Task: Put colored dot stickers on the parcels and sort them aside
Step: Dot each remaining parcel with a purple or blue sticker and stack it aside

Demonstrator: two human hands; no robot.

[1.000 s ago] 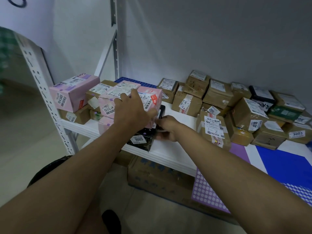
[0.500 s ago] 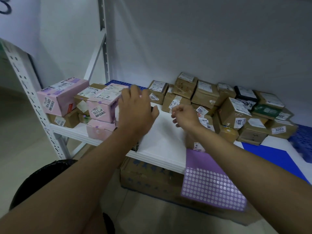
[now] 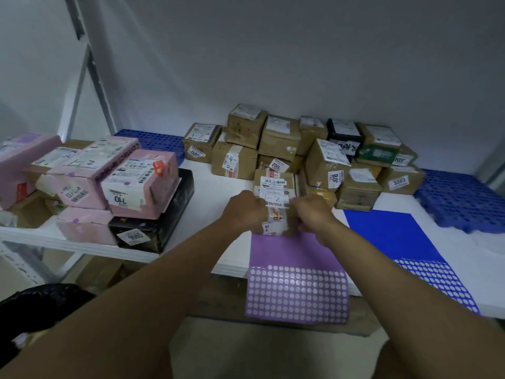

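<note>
A small brown parcel [image 3: 275, 187] with white labels, one marked "1-2", stands on the white shelf [image 3: 207, 192] in front of the brown pile. My left hand [image 3: 244, 210] grips its left side and my right hand [image 3: 311, 212] grips its right side, fingers curled. Just below it lies a purple dot sticker sheet [image 3: 295, 277], hanging over the shelf edge. A blue dot sticker sheet [image 3: 404, 242] lies to the right. On the left sits a stack of pink parcels [image 3: 136, 181] on a black parcel [image 3: 158, 225], some with purple dots.
A pile of brown parcels [image 3: 314, 157] fills the back of the shelf against the grey wall. Blue plastic grids lie at back left [image 3: 153, 140] and far right [image 3: 459, 201]. A cardboard box [image 3: 218, 299] sits under the shelf. A black bag [image 3: 35, 302] is at lower left.
Both hands left the pink and black stack and moved right to the small brown parcel, which they now grip. The view swung right.
</note>
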